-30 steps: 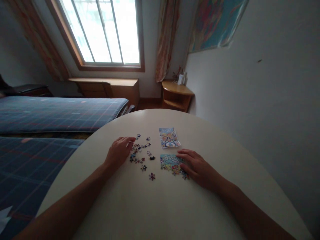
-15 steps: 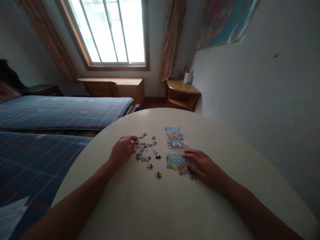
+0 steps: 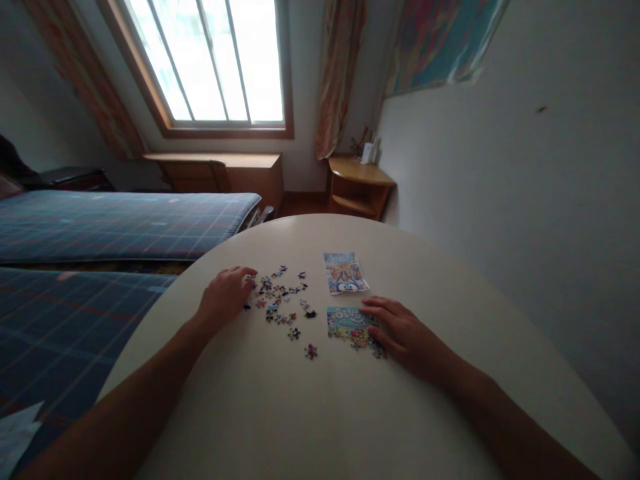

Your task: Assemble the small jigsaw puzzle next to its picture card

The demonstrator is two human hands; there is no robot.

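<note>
A white round-edged table (image 3: 320, 413) is filling the foreground, and two plaid mattresses (image 3: 125, 223) are stretching along its left side. Beyond them a bright window (image 3: 215, 60) is standing between patterned curtains (image 3: 337, 80), while a colourful poster (image 3: 445, 43) is hanging on the right-hand wall. A wooden desk (image 3: 253, 173) is sitting below the window, with a small corner cabinet (image 3: 363, 172) to its right, and a sheet of paper (image 3: 17, 433) is lying at the lower left. The right hand (image 3: 400, 333) is resting palm down with its fingers loosely spread, grasping nothing — its fingertips are touching the right part of a partly assembled jigsaw puzzle (image 3: 345, 323), which is lying just to the left of the palm. The puzzle is showing a straight far edge and a ragged near one. Just beyond it, a printed picture sheet (image 3: 345, 273) is lying with its near edge slightly curled. The left hand (image 3: 225, 293) is curling its fingers at the left edge of a scatter of loose jigsaw pieces (image 3: 271, 313); whether it is pinching one, I cannot tell. These pieces are spreading rightward from its fingertips, between the two hands — one purplish piece (image 3: 311, 351) is lying apart, nearest the viewer.
</note>
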